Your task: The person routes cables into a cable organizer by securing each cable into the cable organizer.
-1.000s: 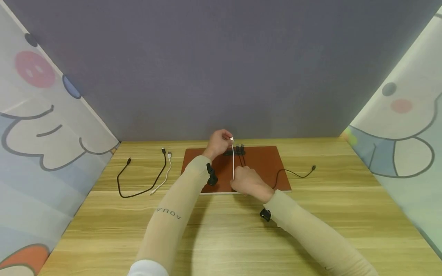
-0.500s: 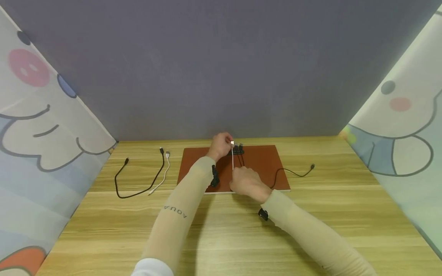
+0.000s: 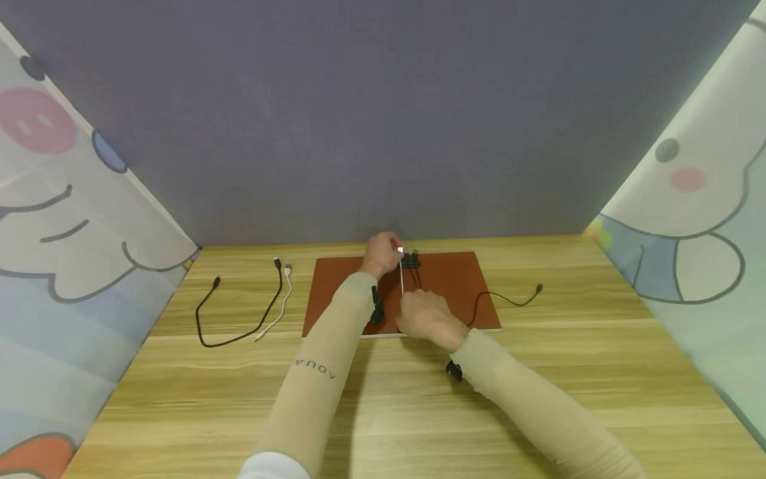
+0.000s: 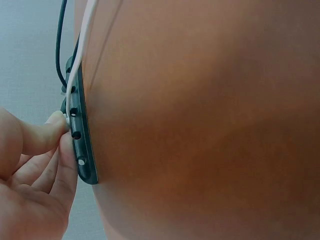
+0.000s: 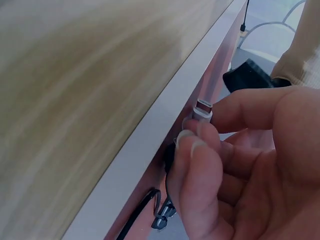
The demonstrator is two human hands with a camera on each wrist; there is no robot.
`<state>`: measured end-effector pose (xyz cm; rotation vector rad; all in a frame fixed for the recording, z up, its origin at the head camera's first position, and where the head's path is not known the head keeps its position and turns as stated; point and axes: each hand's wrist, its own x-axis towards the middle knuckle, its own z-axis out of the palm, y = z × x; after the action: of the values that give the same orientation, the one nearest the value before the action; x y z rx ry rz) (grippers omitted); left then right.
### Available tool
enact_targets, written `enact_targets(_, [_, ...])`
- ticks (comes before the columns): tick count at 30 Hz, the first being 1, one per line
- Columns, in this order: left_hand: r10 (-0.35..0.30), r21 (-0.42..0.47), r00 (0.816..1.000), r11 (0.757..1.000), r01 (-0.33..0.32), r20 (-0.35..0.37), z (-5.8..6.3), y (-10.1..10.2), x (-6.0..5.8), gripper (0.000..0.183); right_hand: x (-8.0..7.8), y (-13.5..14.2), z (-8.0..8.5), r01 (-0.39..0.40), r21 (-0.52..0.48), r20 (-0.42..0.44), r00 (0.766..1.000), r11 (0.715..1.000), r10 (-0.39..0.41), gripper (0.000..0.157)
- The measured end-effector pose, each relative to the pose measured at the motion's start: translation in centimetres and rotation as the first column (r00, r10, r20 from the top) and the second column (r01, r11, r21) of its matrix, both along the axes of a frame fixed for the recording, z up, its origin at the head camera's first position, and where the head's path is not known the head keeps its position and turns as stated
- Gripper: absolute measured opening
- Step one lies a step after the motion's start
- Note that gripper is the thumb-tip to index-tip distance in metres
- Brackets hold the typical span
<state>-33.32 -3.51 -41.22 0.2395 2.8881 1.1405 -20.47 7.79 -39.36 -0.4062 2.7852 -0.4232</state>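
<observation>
My left hand (image 3: 380,255) pinches a white USB cable (image 3: 401,278) just below its plug, beside a black cable holder (image 3: 410,264) at the back of a reddish-brown board (image 3: 451,286). In the left wrist view, thumb and fingertips press the white end against the slotted holder (image 4: 85,155); whether it sits in a slot is hidden by them. Two black cables stand in the holder to the right. At the board's front edge, my right hand (image 3: 427,319) grips the cable's other end, whose small white plug (image 5: 202,113) shows between its fingers in the right wrist view.
Left of the board lie a black cable (image 3: 239,337) and a short white cable (image 3: 281,313). A black cable (image 3: 511,303) trails off the board's right side onto the wooden table (image 3: 419,412). A grey panel (image 3: 383,120) rises behind.
My left hand has come down slightly with the white plug, closer to the black cable holder. The right hand stays nearly in place at the board's front edge. The head view shifts slightly.
</observation>
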Motion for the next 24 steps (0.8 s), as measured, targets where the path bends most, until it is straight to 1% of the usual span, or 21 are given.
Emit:
enact_targets(3, [0.005,-0.008,1.0,1.0,-0.005,0.0,0.1,0.1,0.1,0.015,-0.1,-0.1,-0.1,-0.03,0.045,-0.021,0.999,0.999,0.031,0.043])
enact_targets(8, [0.025,-0.029,1.0,0.999,-0.025,0.015,0.0,0.3,0.2,0.013,-0.3,-0.2,-0.3,-0.077,0.079,-0.021,0.997,0.994,0.079,0.044])
enact_targets(14, [0.025,-0.082,1.0,0.996,-0.024,0.004,-0.1,0.5,0.0,0.019,-0.7,0.0,-0.3,-0.095,0.115,-0.033,0.994,0.989,0.099,0.042])
enact_targets(20, [0.047,-0.064,0.999,0.997,-0.045,0.021,-0.3,0.6,-0.2,0.017,-0.9,0.2,-0.3,-0.092,0.12,-0.025,0.995,0.989,0.095,0.043])
enact_targets(24, [0.06,-0.052,0.998,0.997,-0.058,0.033,-0.3,0.6,-0.2,0.017,-1.2,0.1,-0.7,-0.107,0.122,-0.028,0.993,0.987,0.111,0.043])
